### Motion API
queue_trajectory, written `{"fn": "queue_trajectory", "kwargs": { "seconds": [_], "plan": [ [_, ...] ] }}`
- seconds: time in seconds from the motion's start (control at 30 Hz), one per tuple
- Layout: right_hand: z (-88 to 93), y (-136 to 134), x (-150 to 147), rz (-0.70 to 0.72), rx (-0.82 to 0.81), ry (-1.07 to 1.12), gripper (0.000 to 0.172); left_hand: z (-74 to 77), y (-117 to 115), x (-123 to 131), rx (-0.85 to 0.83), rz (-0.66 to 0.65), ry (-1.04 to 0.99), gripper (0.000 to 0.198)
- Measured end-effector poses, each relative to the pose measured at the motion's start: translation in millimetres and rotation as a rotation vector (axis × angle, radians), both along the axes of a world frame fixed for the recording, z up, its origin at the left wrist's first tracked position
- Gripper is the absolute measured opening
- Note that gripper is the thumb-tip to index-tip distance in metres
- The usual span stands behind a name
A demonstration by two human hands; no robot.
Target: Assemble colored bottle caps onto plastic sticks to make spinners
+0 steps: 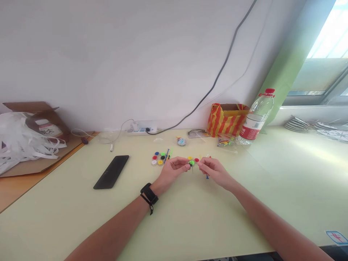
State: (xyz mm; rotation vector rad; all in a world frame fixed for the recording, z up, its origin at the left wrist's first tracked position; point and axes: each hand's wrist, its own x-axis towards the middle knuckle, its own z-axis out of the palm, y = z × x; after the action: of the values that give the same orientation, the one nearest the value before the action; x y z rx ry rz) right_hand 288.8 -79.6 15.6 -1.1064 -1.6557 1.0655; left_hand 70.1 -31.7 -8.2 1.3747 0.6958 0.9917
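Observation:
My left hand, with a black band on its wrist, is closed in a pinch at the middle of the table. At its fingertips is a small black piece with a thin dark pin pointing down. Facing it, my right hand is also pinched; whatever lies between its fingers is too small to make out. Just behind the fingertips sit small round pieces: a green one, a yellow one and a red one. A blue stick-like piece shows under my right hand.
Several coloured round pieces and a blue stick lie left of my hands. Farther left is a black phone-like slab. Behind stand a power strip, a striped bag and a plastic bottle.

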Motion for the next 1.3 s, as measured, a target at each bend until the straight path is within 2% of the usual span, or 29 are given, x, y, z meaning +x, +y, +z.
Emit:
{"fn": "queue_trajectory", "kwargs": {
  "seconds": [0.3,0.4,0.5,0.6,0.67,0.73,0.83,0.9,1.0,1.13,1.2,1.3],
  "plan": [
    [-9.9,1,-8,0.104,-0.13,0.045,0.045,1.0,-9,5,0.228,-0.025,0.111,0.028],
    [-10.9,2,-6,0.118,-0.132,0.085,0.042,3.5,-13,6,0.351,0.031,0.218,0.036],
    [-12.0,7,1,0.032,-0.054,0.07,0.042,9.6,-13,3,0.547,0.17,0.423,0.048],
    [-15.0,15,13,-0.129,0.042,0.059,0.043,12.9,-8,-5,0.742,0.331,0.609,0.041],
    [-17.0,22,25,-0.228,0.096,0.061,0.043,10.4,-2,-11,0.805,0.397,0.721,0.037],
    [-18.1,29,41,-0.356,0.176,-0.006,0.043,5.1,5,-16,0.827,0.411,0.817,0.034],
    [-19.5,38,67,-0.567,0.322,-0.251,0.036,-2.3,10,-20,0.842,0.372,0.888,0.023],
    [-23.5,43,83,-0.622,0.386,-0.419,0.031,-4.0,11,-20,0.843,0.344,0.892,0.017],
    [-37.2,48,98,-0.601,0.414,-0.643,0.025,-2.9,8,-18,0.837,0.326,0.85,0.013],
    [-57.3,49,103,-0.493,0.336,-0.85,0.022,-0.7,3,-13,0.827,0.3,0.782,0.008],
    [-59.1,49,102,-0.509,0.34,-0.877,0.019,-0.2,0,-11,0.824,0.283,0.75,0.006],
    [-49.8,47,98,-0.532,0.408,-0.829,0.016,0.2,-4,-10,0.778,0.26,0.713,0.01]
  ]
}}
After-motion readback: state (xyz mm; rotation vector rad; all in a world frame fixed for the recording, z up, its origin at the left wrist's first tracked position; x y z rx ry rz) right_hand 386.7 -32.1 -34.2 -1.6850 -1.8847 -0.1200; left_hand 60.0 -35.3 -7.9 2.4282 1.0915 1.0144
